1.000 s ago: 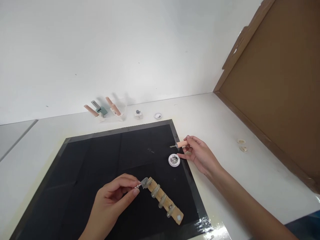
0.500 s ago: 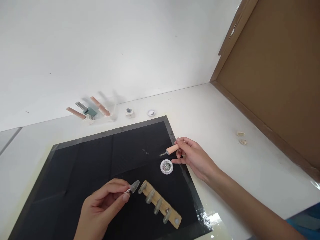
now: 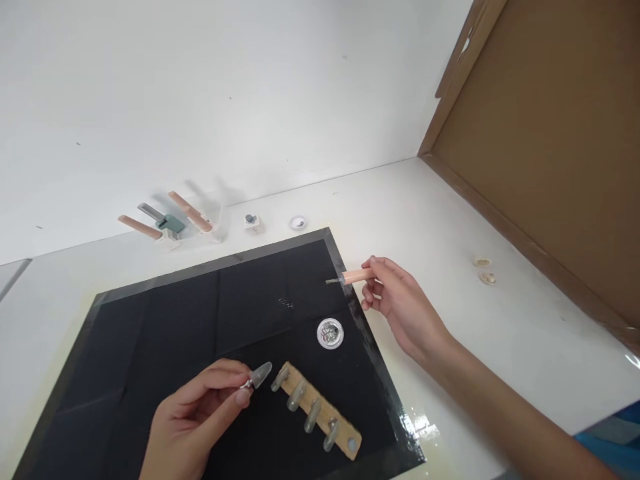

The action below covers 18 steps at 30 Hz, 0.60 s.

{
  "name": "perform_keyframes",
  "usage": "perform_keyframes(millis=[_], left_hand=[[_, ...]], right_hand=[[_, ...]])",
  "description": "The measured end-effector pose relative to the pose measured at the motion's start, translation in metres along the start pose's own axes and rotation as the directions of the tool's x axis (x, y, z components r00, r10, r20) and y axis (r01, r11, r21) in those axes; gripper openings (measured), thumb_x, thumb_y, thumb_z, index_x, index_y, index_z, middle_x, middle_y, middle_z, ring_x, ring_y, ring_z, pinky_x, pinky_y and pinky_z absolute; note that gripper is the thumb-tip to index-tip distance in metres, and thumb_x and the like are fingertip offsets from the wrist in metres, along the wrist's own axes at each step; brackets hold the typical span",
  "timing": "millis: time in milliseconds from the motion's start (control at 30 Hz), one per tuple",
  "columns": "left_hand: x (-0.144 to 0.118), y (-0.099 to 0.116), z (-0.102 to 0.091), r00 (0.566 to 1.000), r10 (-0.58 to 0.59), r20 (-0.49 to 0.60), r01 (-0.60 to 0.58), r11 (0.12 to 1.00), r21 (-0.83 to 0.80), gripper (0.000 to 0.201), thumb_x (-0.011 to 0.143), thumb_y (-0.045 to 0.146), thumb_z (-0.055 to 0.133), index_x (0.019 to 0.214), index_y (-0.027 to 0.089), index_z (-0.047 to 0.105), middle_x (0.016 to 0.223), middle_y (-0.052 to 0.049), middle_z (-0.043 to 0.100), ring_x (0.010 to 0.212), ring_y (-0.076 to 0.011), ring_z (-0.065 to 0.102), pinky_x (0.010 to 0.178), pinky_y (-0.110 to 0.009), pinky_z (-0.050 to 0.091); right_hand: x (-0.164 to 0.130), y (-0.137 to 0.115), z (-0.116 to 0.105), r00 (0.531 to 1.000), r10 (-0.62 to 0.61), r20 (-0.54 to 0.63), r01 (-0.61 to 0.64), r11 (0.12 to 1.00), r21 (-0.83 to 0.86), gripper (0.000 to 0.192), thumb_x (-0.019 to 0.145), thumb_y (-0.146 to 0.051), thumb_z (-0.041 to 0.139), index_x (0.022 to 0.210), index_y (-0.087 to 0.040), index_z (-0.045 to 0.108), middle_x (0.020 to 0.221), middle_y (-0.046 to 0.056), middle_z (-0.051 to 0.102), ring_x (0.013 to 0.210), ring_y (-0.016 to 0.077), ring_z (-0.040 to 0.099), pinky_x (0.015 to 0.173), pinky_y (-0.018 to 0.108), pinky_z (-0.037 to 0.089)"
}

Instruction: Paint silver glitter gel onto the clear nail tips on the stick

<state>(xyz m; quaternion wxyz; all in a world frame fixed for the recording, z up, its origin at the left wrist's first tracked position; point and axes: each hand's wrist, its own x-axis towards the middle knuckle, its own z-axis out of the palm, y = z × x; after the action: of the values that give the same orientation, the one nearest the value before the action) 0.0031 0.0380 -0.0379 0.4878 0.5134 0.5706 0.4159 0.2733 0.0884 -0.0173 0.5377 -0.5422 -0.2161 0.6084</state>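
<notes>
Two hands over a black mat [image 3: 165, 320]

Left hand [image 3: 195, 417] pinches a clear pointed nail tip [image 3: 261, 375] (beside the wooden strip [image 3: 320, 413]); right hand [image 3: 400, 303] grips a pink-handled brush [image 3: 350, 277].

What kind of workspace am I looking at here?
Probably a nail-art practice bench: a white table with a black work mat, a wooden strip of clear false nail tips and a peach-handled polish brush.
</notes>
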Motion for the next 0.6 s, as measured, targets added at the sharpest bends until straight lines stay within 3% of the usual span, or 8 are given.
perform_keyframes(millis=[267,600], left_hand=[[0.006,-0.004,0.007,0.998,-0.01,-0.054,0.011,1.0,0.024,0.009,0.06,0.02,0.08,0.065,0.022,0.073,0.069,0.0,0.068,0.06,-0.013,0.06,0.05,-0.016,0.052],[0.02,-0.006,0.017,0.991,-0.095,-0.092,0.097,0.995,0.013,0.015,0.055,0.03,0.085,0.063,0.024,0.074,0.07,0.003,0.069,0.056,-0.0108,0.059,0.049,-0.016,0.053]], right_hand=[[0.004,-0.007,-0.009,0.989,-0.129,-0.077,0.126,0.991,-0.037,0.012,0.073,-0.028,0.066,0.074,-0.021,0.057,0.072,-0.003,0.05,0.055,0.0086,0.042,0.051,0.022,0.042],[0.011,-0.005,-0.016,0.991,-0.127,-0.039,0.125,0.991,-0.044,0.006,0.075,-0.023,0.06,0.07,-0.021,0.057,0.079,0.0,0.064,0.062,0.011,0.046,0.05,0.02,0.04]])
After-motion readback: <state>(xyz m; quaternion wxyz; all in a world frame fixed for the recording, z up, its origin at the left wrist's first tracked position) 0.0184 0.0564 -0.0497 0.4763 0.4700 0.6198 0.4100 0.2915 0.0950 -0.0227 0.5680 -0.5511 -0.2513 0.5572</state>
